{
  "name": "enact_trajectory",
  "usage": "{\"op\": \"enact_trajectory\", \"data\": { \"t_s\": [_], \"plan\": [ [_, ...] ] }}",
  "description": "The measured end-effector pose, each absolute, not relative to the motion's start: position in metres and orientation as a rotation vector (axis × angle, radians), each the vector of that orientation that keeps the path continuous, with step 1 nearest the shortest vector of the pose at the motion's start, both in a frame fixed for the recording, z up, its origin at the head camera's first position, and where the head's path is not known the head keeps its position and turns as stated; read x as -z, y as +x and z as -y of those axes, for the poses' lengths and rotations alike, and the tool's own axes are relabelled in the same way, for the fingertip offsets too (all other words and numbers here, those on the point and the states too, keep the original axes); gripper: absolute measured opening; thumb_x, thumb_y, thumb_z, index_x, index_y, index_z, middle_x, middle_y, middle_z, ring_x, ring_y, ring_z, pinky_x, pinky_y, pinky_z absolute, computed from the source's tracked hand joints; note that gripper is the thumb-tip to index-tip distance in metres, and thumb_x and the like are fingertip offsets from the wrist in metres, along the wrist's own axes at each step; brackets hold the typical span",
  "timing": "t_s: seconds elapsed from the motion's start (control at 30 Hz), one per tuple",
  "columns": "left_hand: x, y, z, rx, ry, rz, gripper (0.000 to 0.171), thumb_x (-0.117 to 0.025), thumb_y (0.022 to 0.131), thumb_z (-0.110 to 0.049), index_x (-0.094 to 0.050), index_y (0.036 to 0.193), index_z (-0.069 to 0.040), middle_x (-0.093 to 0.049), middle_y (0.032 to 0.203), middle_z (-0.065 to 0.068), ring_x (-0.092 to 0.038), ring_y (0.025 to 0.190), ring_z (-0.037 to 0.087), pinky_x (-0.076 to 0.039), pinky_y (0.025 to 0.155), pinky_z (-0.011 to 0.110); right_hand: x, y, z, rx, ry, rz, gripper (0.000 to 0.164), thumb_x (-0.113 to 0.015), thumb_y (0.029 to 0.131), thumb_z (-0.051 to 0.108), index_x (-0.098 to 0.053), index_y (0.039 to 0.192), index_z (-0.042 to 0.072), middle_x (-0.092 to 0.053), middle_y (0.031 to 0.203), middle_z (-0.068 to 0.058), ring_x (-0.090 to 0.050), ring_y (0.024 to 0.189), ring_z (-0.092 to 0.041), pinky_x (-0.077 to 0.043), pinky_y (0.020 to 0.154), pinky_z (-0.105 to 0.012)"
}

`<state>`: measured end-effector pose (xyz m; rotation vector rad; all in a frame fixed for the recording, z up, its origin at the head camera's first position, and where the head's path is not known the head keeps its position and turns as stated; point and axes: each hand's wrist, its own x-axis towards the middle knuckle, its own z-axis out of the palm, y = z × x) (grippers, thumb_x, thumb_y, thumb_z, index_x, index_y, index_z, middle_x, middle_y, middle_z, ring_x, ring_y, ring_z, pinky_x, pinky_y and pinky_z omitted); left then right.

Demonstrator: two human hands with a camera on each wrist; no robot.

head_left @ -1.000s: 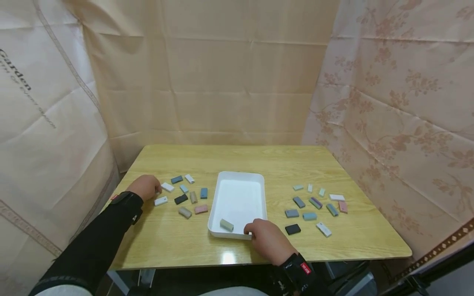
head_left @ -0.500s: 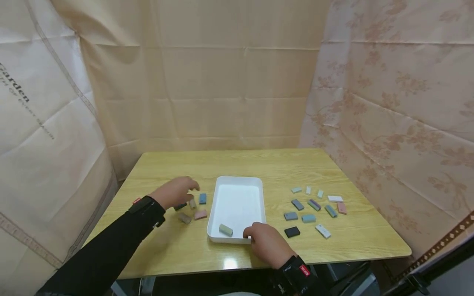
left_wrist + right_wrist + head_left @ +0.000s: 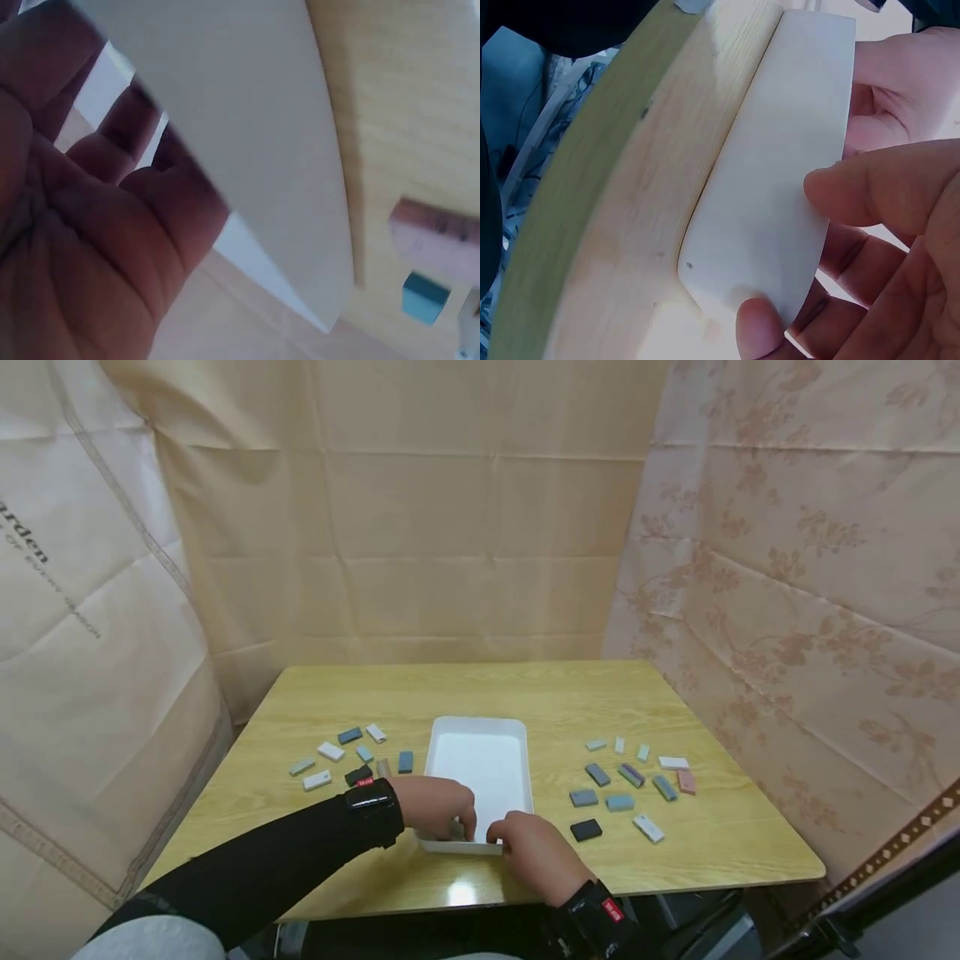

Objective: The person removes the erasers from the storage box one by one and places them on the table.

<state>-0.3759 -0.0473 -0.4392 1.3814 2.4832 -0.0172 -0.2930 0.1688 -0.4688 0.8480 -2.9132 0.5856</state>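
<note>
A white tray (image 3: 483, 760) stands upright on the table in the head view. My right hand (image 3: 542, 860) pinches its near rim; the right wrist view shows the thumb against the outer wall (image 3: 765, 157) and fingers curled over the edge. My left hand (image 3: 438, 806) reaches down into the tray's near-left corner, fingers bent. In the left wrist view the tray wall (image 3: 247, 120) hides those fingertips. The pale green block is mostly covered by the left hand, so whether the fingers pinch it cannot be seen.
Small coloured blocks lie left of the tray, including a blue block (image 3: 406, 762) and a white block (image 3: 317, 780). Several more are spread on the right, among them a black block (image 3: 586, 830) and a pink block (image 3: 686, 782). The table's front edge runs close below the tray.
My left hand has moved right from the far-left blocks, across the table and into the tray. A pale green block now shows at the far left. The right hand stays on the rim.
</note>
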Motion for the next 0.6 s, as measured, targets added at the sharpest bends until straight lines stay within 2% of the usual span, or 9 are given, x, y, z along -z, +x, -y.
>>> {"op": "enact_trajectory", "data": {
  "t_s": [0.2,0.33,0.47,0.6],
  "plan": [
    [0.446,-0.376,0.046,-0.030,1.389,-2.548,0.028,-0.076,0.092,-0.001,-0.084,0.098,-0.027,-0.074,0.094,-0.017,-0.060,0.081,-0.001,-0.052,0.077,0.019,0.465,-0.293,-0.169,-0.572,0.853,2.871,0.026,-0.068,0.088,-0.004,-0.082,0.098,0.016,-0.068,0.083,0.006,-0.058,0.074,-0.006,-0.052,0.071,-0.030],
    [0.440,-0.375,0.044,-0.088,1.378,-2.575,0.018,-0.075,0.097,-0.008,-0.084,0.098,-0.023,-0.075,0.093,-0.013,-0.060,0.081,-0.001,-0.053,0.080,0.020,0.463,-0.293,-0.169,-0.593,0.845,2.884,0.027,-0.067,0.089,-0.005,-0.082,0.099,0.015,-0.069,0.084,0.004,-0.059,0.075,-0.007,-0.053,0.072,-0.031],
    [0.436,-0.385,0.054,-0.210,1.422,-2.662,0.016,-0.069,0.104,-0.014,-0.084,0.106,-0.018,-0.073,0.098,-0.007,-0.063,0.090,0.002,-0.054,0.085,0.023,0.463,-0.292,-0.168,-0.607,0.822,2.921,0.026,-0.067,0.090,-0.005,-0.082,0.100,0.014,-0.070,0.086,0.004,-0.058,0.076,-0.007,-0.054,0.074,-0.032],
    [0.416,-0.400,0.071,-0.338,1.352,-2.804,0.021,-0.063,0.107,-0.011,-0.082,0.114,-0.013,-0.074,0.106,-0.001,-0.067,0.100,0.011,-0.056,0.089,0.030,0.464,-0.292,-0.166,-0.613,0.783,2.970,0.025,-0.067,0.091,-0.004,-0.082,0.099,0.014,-0.070,0.087,0.004,-0.058,0.077,-0.007,-0.055,0.076,-0.033]
  ]
}}
